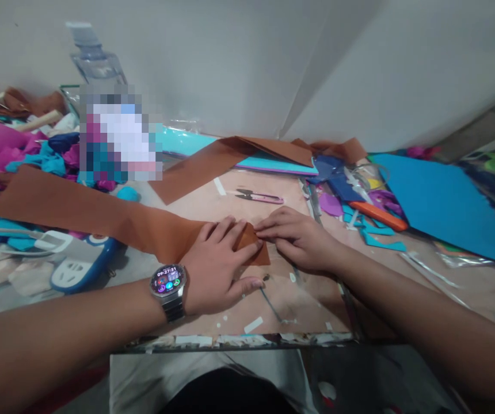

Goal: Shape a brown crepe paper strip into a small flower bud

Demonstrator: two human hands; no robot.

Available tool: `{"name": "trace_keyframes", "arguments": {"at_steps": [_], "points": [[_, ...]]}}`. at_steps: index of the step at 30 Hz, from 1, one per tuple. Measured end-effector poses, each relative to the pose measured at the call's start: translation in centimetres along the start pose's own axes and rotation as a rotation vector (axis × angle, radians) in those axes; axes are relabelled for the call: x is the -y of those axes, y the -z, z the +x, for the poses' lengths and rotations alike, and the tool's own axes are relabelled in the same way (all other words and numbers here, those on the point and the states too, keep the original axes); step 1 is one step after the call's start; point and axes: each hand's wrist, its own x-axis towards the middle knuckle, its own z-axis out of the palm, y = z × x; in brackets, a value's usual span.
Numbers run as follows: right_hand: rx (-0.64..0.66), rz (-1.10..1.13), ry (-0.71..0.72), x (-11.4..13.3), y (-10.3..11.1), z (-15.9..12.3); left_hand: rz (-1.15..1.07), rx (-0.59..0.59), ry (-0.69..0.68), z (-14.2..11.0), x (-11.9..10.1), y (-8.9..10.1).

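Observation:
A long brown strip of thin sheet material [161,230] runs from the left across the work surface to both hands. My left hand [217,259], with a smartwatch on its wrist, lies flat on the strip near its right end, fingers spread. At that end, my right hand [294,236] has its fingers together and bent at the strip's edge; their tips seem to pinch it, though the grip is partly hidden. Just beyond the hands lie pink-handled thread snips [259,196]. A second brown strip [213,164] lies folded behind them.
A blue and white power strip [84,263] with a plugged-in charger stands at left, near a heap of coloured scraps [44,155]. To the right are an orange-handled cutter [379,215], cut scraps and a blue sheet [450,201]. A wall rises behind; the table's front edge [230,342] is close.

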Motion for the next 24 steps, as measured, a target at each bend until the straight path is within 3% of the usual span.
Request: {"name": "trace_keyframes", "arguments": {"at_steps": [24], "points": [[0.036, 0.013, 0.021, 0.74, -0.16, -0.04, -0.011, 0.024, -0.002, -0.26, -0.07, -0.19]]}}
